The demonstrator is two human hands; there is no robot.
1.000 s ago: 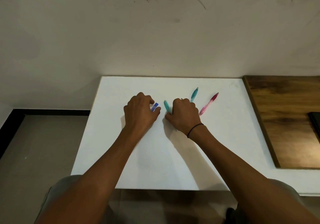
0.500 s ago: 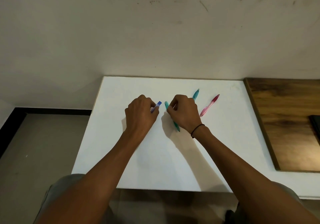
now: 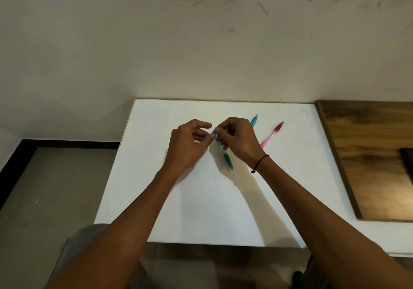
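Over the white table [image 3: 156,199] my two hands meet fingertip to fingertip. My right hand [image 3: 238,142], with a black band at the wrist, grips a green pen [image 3: 228,162] whose lower end slants down toward me. My left hand [image 3: 188,146] pinches a small blue piece [image 3: 214,132] right at the green pen's upper end; most of the blue piece is hidden by fingers. Just behind my right hand a teal pen [image 3: 254,119] lies on the table. A pink pen [image 3: 271,135] lies to the right of it.
A brown wooden board [image 3: 368,154] lies along the table's right side, with a dark flat object [image 3: 407,161] at the frame's edge. A scuffed pale wall stands right behind the table. Grey floor drops off to the left.
My right hand has lifted the green pen off the table and tilted it. My left hand has carried the blue piece rightward until it meets the pen's upper end.
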